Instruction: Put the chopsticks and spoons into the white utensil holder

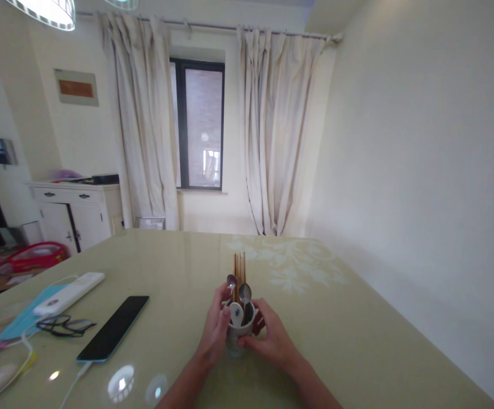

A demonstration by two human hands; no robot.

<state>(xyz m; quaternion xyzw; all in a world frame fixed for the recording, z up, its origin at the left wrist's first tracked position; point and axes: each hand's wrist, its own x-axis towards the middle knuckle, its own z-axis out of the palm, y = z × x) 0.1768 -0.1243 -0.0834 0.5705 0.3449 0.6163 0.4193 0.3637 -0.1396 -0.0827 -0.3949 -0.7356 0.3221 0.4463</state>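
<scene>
Between my two hands a pale mug (242, 330) stands upright on the glossy table. Several wooden chopsticks (239, 268) rise out of it, along with a white ceramic spoon (236, 314) with a blue mark and two metal spoons, one at the right (245, 292) and one further left (231, 280). My left hand (216, 325) is curved around the mug's left side, with the thumb near the white spoon. On the right side my right hand (270, 334) grips the mug, thumb in front and fingers behind.
Left of my hands lie a black phone (114, 329) on a white cable, folded eyeglasses (66, 325), a white power strip (68, 293) and a blue face mask (29, 312). A wall runs beyond the table's right edge. Curtains and a window are behind its far edge.
</scene>
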